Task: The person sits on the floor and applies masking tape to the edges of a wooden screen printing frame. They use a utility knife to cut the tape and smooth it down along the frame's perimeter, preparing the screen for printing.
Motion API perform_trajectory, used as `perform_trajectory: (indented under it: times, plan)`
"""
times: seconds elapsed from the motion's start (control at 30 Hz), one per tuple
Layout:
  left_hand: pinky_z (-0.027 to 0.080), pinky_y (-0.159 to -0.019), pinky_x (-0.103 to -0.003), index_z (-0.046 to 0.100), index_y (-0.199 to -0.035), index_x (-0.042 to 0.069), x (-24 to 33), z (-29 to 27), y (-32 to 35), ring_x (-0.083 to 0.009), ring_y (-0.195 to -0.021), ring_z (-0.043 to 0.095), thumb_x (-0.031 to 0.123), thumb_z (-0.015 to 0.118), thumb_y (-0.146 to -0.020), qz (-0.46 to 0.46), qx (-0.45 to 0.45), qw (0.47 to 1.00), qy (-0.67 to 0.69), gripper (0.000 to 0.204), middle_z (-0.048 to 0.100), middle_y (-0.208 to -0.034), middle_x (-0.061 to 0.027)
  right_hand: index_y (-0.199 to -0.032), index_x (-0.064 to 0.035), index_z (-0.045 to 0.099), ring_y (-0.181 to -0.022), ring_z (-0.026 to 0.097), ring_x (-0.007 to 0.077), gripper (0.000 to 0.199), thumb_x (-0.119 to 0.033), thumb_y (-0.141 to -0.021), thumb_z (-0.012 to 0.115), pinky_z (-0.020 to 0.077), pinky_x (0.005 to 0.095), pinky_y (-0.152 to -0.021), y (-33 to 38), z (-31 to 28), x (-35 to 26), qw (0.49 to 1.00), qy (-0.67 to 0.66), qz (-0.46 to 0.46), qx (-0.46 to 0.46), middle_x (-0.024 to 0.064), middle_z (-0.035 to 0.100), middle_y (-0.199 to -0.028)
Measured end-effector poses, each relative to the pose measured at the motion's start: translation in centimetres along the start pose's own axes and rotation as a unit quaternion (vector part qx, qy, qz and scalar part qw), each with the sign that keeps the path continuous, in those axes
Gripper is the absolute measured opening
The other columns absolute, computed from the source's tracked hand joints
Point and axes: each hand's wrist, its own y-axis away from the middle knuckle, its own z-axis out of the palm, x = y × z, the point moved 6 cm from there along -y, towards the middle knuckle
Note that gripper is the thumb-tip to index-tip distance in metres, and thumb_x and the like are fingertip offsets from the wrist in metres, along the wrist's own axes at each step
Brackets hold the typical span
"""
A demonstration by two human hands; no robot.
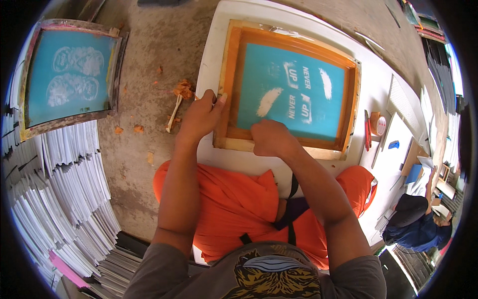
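Note:
A screen printing frame [233, 79] lies on a white tabletop [211, 65] in front of me. Brown tape lines its wooden sides, and its blue-green mesh [259, 62] carries pale lettering and two brushstroke shapes. My left hand [201, 117] is closed at the frame's left side, its fingertips against the outer edge. Whatever those fingers pinch is hidden. Curled into a fist, my right hand [273, 138] rests over the near side, close to the near left corner. Its fingertips are turned away, so anything in them is out of sight.
Right of the frame are red-handled scissors [367, 130], a tape roll [379, 124] and a small blue object [394, 144]. Another screen frame [115, 74] sits at left above stacked white sheets [74, 199]. Dry leaves [183, 88] litter the floor. A person [416, 224] is at far right.

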Motion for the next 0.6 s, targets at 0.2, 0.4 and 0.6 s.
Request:
perform_trajectory:
  times: [0.2,0.4,0.6]
  plan:
    - [0.049,-0.070,-0.048,0.053,-0.096,0.002,0.6,-0.1,0.0,-0.0386,-0.072,0.064,0.047,0.051,-0.108,-0.015,-0.014,0.999,-0.027,0.046,0.062,-0.073,-0.0197,-0.093,0.0041,0.076,-0.099,0.074,0.0410,0.022,-0.008,-0.078,0.065,0.0606,0.0498,-0.085,-1.1,-0.6,-1.6,1.000,-0.014,-0.001,-0.013,0.0252,0.075,-0.100]
    - [0.050,-0.072,-0.050,0.054,-0.097,0.002,0.3,-0.2,-0.1,-0.0404,-0.075,0.066,0.047,0.050,-0.108,0.003,-0.010,1.000,-0.015,0.047,0.063,-0.074,-0.0203,-0.093,0.0056,0.075,-0.099,0.073,0.0421,0.023,-0.008,-0.078,0.063,0.0601,0.0499,-0.086,-1.7,-1.1,-2.7,0.999,-0.024,-0.012,-0.016,0.0266,0.074,-0.099]
    - [0.052,-0.074,-0.051,0.054,-0.098,0.001,0.9,-0.5,0.0,-0.0431,-0.080,0.068,0.047,0.049,-0.108,-0.007,-0.021,0.999,-0.026,0.048,0.065,-0.078,-0.0223,-0.091,0.0069,0.073,-0.098,0.072,0.0445,0.024,-0.007,-0.075,0.061,0.0589,0.0510,-0.086,-2.3,-1.2,-3.6,0.998,-0.054,-0.026,-0.010,0.0288,0.073,-0.097]
